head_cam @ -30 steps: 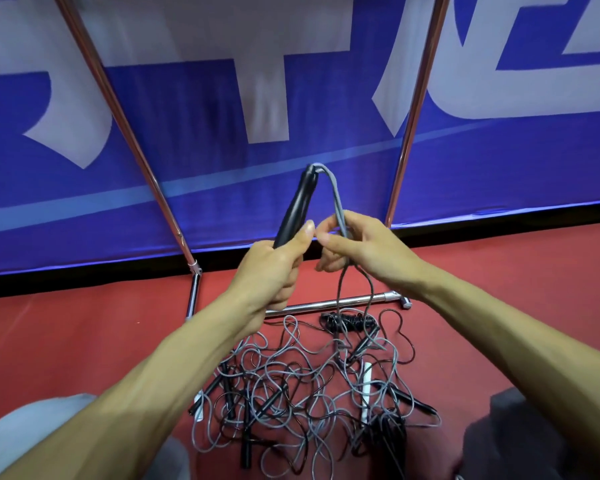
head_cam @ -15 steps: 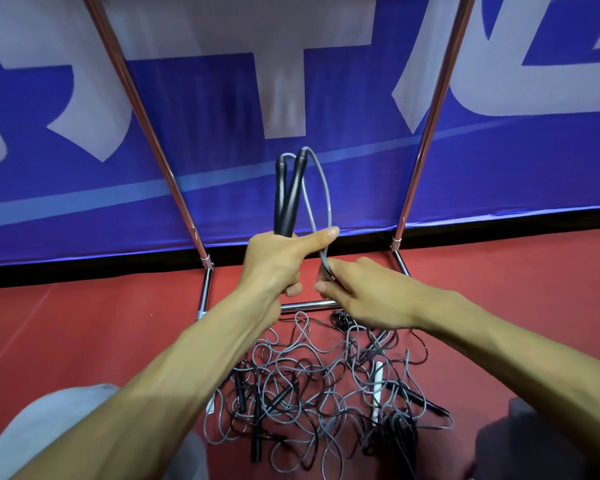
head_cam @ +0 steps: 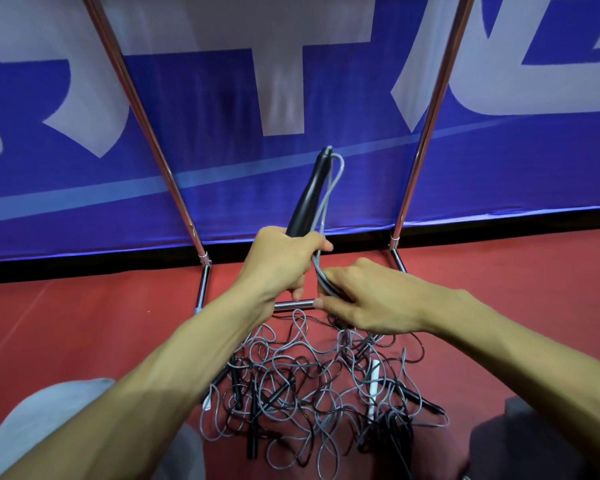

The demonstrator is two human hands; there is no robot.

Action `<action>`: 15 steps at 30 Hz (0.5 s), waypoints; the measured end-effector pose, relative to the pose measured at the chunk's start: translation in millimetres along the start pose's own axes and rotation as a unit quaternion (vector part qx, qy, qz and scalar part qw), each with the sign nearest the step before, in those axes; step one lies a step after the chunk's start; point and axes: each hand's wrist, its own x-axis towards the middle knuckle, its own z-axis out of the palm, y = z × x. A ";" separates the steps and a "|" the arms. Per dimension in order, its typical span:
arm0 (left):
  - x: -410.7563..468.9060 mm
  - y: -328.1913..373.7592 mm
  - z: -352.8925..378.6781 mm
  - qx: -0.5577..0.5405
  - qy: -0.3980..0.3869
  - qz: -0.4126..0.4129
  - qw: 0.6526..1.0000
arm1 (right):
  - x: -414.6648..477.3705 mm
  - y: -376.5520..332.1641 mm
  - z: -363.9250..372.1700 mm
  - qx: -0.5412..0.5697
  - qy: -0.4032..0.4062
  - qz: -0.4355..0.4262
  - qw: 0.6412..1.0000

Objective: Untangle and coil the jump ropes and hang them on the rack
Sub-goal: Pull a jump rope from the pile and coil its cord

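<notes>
Gripped upright in left hand (head_cam: 281,261): black jump rope handle (head_cam: 309,195), top tilted slightly right; cannot tell if one handle or two pressed together. Fist wrapped round the lower end, thumb pointing right. Out of the top, grey cord (head_cam: 335,178) looping over and down past the thumb into right hand (head_cam: 364,299). Pinched there in curled fingers, bent strands showing at the fingertips. Hands just beside each other, right one lower, not clearly touching. Below the forearms on the red floor (head_cam: 84,323): tangled pile of ropes (head_cam: 291,393), grey and black cords, several black handles, one white handle (head_cam: 374,386). Just behind the hands, rack base bar (head_cam: 293,304), with two chrome uprights (head_cam: 142,109) rising left and right. Behind that, blue banner (head_cam: 222,98) with white lettering. Knees at bottom corners.
</notes>
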 end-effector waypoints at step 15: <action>8.7 -0.5 -6.2 -0.061 0.128 0.066 0.988 | 13.0 23.0 11.4 0.062 -0.110 0.077 0.989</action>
